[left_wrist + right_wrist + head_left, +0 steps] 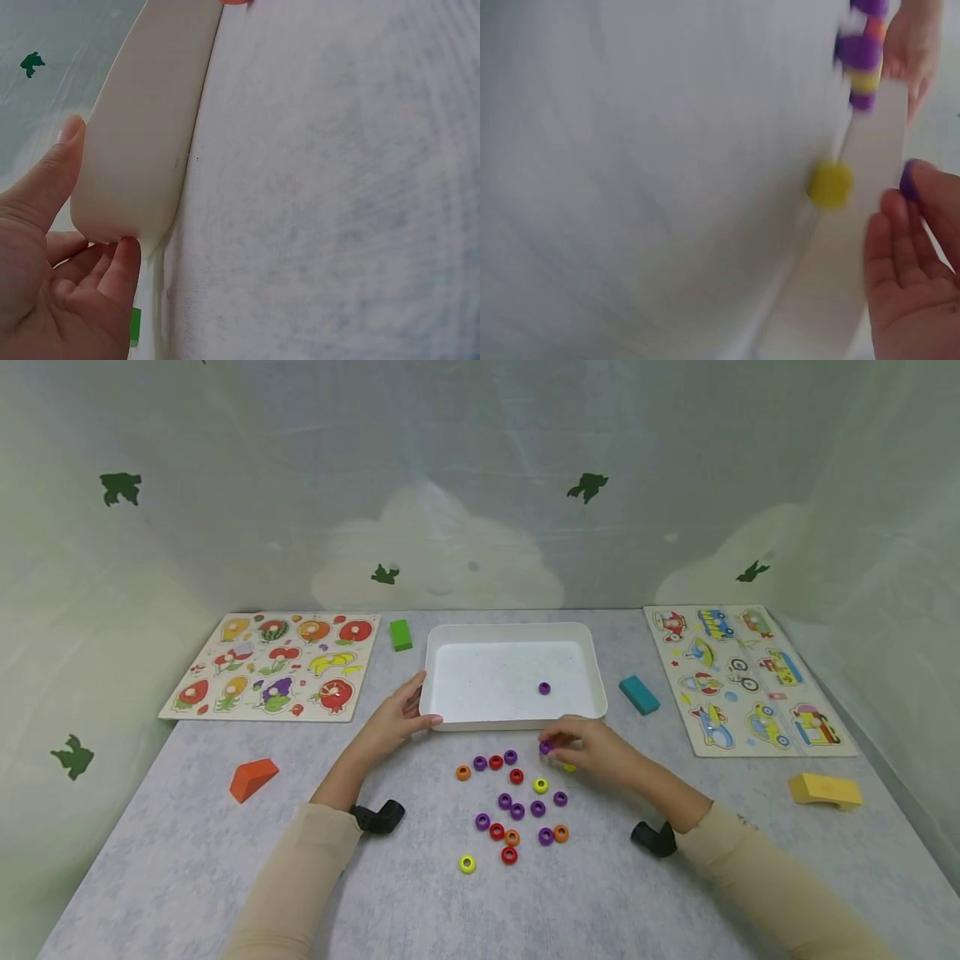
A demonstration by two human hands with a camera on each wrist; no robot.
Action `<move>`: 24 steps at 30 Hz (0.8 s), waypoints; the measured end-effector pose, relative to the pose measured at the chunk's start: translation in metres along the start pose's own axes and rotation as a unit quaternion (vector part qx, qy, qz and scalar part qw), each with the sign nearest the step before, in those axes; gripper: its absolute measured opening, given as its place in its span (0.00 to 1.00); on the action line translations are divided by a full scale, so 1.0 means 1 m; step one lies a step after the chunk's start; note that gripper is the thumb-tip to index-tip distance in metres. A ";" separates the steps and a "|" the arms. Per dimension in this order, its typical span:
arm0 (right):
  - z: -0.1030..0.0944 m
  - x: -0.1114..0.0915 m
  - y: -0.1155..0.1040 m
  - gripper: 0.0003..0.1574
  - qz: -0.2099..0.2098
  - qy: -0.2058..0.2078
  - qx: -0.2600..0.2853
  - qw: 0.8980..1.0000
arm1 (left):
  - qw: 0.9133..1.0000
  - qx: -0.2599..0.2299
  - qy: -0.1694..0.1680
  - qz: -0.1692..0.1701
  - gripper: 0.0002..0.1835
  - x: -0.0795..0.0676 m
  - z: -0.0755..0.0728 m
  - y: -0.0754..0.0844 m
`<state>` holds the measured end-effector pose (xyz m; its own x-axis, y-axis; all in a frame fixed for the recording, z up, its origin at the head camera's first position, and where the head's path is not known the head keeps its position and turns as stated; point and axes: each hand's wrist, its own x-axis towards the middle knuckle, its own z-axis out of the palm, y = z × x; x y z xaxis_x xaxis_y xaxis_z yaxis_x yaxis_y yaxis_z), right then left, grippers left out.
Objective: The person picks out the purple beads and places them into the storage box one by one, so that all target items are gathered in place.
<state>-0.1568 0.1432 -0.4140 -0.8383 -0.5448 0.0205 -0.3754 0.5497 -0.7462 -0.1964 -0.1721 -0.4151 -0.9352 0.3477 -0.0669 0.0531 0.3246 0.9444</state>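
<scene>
My left hand (393, 717) grips the front left corner of a white tray (487, 725). In the left wrist view its thumb lies along the rim and the bent fingers press the tray's end wall (142, 142). Just before the tray's front wall, my right hand (600, 750) pinches a purple bead (545, 748) between thumb and fingertips; the same bead (909, 180) shows in the right wrist view. One purple bead (544, 688) lies inside the tray. A yellow bead (570, 767) sits partly hidden under the right hand.
Several purple, red, orange and yellow beads (517, 811) are scattered before the tray. A fruit puzzle board (300, 710) lies left, a vehicle puzzle board (727, 693) right. Green (401, 635), teal (639, 695), orange (252, 779) and yellow blocks (825, 790) stand around.
</scene>
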 end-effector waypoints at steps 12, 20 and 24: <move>-0.030 0.054 0.018 0.12 0.070 0.077 -0.015 0.994 | 1.000 0.003 0.003 0.001 0.47 0.003 -0.001 -0.006; -0.021 0.075 0.026 0.08 0.149 0.024 -0.055 0.987 | 1.000 -0.002 0.001 0.003 0.43 -0.005 0.001 0.012; -0.020 0.075 0.028 0.10 0.153 0.026 -0.063 0.986 | 1.000 -0.006 -0.002 0.007 0.44 -0.005 0.002 0.010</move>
<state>-0.2384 0.1300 -0.4199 -0.9381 -0.3095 -0.1553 -0.1457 0.7595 -0.6339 -0.1910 -0.1688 -0.4055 -0.9332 0.3551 -0.0541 0.0622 0.3083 0.9493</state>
